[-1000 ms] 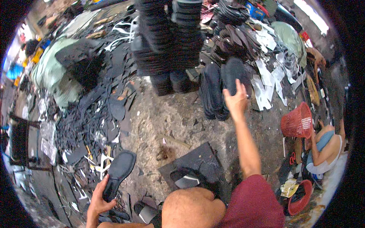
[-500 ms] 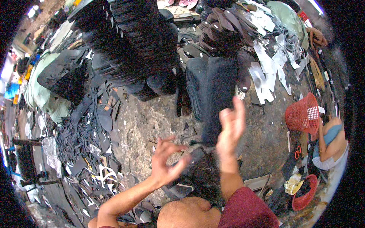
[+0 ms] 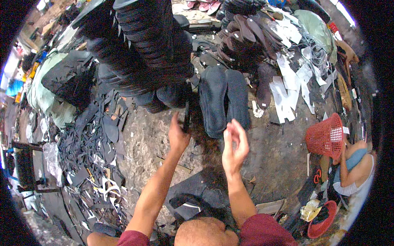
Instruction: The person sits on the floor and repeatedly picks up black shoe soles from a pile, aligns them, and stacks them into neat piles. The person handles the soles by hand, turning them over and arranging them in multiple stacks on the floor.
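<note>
Two piles of long black shoe soles [image 3: 213,100] lie side by side on the floor in front of me. My right hand [image 3: 234,149] is at their near ends, fingers upward and slightly curved, thumb apart, holding nothing; whether its fingertips touch a sole I cannot tell. To the left, my left hand [image 3: 178,137] closes on the near end of a thin black sole [image 3: 187,117] seen edge-on, its fingers partly hidden. Beyond that hand rise tall stacks of black soles [image 3: 147,49].
Black offcuts [image 3: 92,133] cover the floor at left. Brown soles [image 3: 242,41] and white scraps [image 3: 287,82] lie at far right. On the right a person [image 3: 357,164] sits by a red basket [image 3: 324,135]. A dark sheet [image 3: 197,186] lies close to me.
My left hand has moved forward to the edge-on sole. The dark blurred piece beside my right hand has settled, showing two piles; my right hand has drawn slightly back and left.
</note>
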Demonstrator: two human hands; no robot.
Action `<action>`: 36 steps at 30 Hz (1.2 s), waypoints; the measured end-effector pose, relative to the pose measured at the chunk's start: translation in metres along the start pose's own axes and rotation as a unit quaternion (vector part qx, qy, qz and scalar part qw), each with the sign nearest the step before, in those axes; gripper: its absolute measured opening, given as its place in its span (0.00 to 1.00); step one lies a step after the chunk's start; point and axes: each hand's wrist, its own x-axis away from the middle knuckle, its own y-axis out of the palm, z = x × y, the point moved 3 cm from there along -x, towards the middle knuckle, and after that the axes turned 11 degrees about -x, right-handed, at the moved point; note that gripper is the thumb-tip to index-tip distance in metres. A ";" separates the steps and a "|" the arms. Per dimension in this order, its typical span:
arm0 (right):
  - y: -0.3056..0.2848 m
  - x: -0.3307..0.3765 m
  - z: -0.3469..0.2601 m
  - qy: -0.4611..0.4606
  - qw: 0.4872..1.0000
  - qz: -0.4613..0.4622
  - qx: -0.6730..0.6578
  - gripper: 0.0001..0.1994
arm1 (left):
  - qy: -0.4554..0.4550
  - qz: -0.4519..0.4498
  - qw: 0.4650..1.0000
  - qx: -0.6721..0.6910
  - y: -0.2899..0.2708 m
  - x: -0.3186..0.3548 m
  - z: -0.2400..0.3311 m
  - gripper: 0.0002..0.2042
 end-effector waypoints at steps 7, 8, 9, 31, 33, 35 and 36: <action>0.017 0.088 -0.014 0.109 0.969 -0.222 0.002 0.33 | 0.102 0.118 0.988 -0.013 -0.074 0.177 0.110 0.22; 0.020 0.064 -0.028 0.090 0.970 -0.227 -0.006 0.32 | 0.174 0.040 0.984 0.009 -0.088 0.167 0.119 0.28; 0.019 0.047 -0.023 0.063 0.989 -0.111 -0.078 0.32 | 0.197 -0.009 0.980 0.028 -0.099 0.152 0.137 0.30; 0.052 -0.121 0.092 -0.161 0.812 -0.148 0.540 0.41 | -0.200 0.272 0.781 -0.525 -0.614 0.467 0.016 0.18; 0.035 -0.151 0.092 -0.301 0.808 -0.211 0.461 0.39 | -0.267 0.303 0.784 -0.472 -0.601 0.519 -0.023 0.18; 0.056 -0.132 0.066 -0.245 0.791 -0.144 0.542 0.35 | -0.341 0.287 0.754 -0.482 -0.577 0.564 -0.046 0.19; 0.096 -0.069 0.001 -0.232 0.775 -0.081 0.582 0.32 | -0.379 0.273 0.730 -0.499 -0.565 0.590 -0.055 0.19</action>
